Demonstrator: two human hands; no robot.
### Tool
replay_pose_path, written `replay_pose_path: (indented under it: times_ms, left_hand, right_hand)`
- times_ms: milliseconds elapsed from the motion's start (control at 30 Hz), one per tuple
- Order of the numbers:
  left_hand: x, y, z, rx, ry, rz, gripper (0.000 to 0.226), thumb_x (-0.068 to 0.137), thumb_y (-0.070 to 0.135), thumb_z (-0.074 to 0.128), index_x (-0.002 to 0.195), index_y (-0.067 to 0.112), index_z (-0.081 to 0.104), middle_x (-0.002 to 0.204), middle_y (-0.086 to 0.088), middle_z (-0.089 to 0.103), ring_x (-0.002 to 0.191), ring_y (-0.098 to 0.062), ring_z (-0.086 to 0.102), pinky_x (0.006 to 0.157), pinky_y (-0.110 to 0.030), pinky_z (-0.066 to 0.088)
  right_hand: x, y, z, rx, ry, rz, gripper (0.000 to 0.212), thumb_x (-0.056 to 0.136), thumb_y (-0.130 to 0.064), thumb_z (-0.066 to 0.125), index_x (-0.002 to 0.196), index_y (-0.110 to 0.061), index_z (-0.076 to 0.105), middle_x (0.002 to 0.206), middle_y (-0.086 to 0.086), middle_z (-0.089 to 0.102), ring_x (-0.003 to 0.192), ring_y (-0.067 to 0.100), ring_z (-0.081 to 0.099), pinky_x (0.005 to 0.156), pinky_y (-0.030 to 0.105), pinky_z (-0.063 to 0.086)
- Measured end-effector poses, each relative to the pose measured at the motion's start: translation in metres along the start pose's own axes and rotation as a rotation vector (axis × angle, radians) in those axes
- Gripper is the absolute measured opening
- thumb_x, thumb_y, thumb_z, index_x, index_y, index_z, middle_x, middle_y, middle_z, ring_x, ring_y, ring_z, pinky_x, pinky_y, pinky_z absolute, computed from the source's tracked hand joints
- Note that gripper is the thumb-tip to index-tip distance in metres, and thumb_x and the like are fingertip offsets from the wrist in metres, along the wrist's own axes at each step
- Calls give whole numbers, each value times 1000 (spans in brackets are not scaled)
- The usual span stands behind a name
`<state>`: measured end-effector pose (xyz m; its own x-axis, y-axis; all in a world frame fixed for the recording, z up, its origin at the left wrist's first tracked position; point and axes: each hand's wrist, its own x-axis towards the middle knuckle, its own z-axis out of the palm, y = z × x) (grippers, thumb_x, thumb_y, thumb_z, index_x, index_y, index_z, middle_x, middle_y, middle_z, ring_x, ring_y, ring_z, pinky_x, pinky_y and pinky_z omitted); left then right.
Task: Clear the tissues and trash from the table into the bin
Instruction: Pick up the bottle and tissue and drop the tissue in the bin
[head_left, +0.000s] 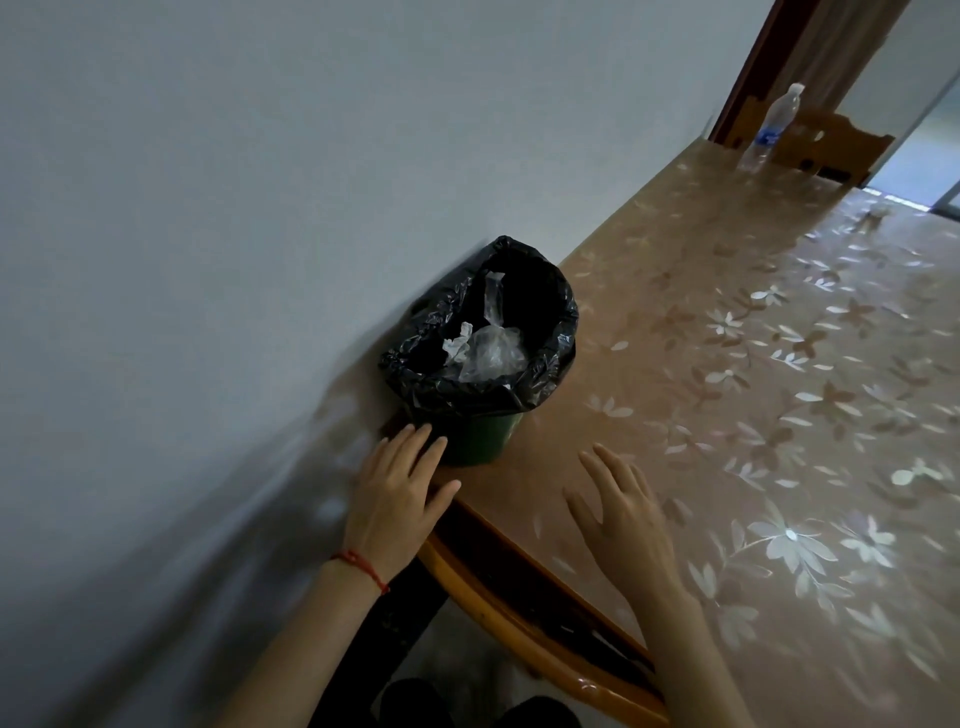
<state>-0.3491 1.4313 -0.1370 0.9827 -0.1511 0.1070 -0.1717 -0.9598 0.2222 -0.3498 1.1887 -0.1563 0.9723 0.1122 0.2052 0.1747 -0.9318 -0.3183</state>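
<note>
A small green bin (480, 441) lined with a black bag (540, 384) stands on the table's near left corner, against the wall. Inside it lie a crumpled white tissue (457, 345) and a clear plastic bag (493, 353). My left hand (397, 493) is spread at the bin's left base, fingertips touching the liner, holding nothing. To the right of the bin my right hand (621, 525) hovers flat just over the table (727, 415), fingers apart and empty. A small pale scrap (879, 210) lies far back on the table, too blurred to identify.
The table wears a shiny brown floral cover and its wooden edge (519, 608) runs near me. A clear water bottle (771, 127) stands at the far end before a wooden chair back (831, 145). A grey wall (208, 260) borders the left side.
</note>
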Motion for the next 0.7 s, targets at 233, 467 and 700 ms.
replay_pose_path:
  times_ms: [233, 467, 700]
  left_hand:
    - [10, 14, 16, 19, -106, 162, 70, 94, 51, 10, 115, 9, 61, 119, -12, 64, 111, -27, 59, 94, -43, 44]
    - [27, 57, 32, 21, -194, 327, 71, 94, 52, 9, 119, 9, 59, 123, -12, 61, 115, -28, 56, 96, -46, 43]
    - [32, 128, 45, 35, -220, 528, 71, 93, 51, 7, 118, 9, 59, 121, -13, 62, 114, -29, 57, 95, -48, 44]
  right_hand:
    - [-30, 12, -2, -13, -3, 159, 46, 84, -29, 65, 126, -11, 54, 131, 13, 56, 120, 31, 51, 96, 44, 44]
    - [-78, 34, -26, -21, 44, 383, 47, 87, -33, 59, 129, -12, 51, 137, 12, 51, 124, 29, 48, 97, 47, 46]
    - [-140, 71, -57, -47, 177, 568, 53, 88, -43, 37, 121, -6, 56, 125, 18, 59, 113, 34, 57, 88, 48, 52]
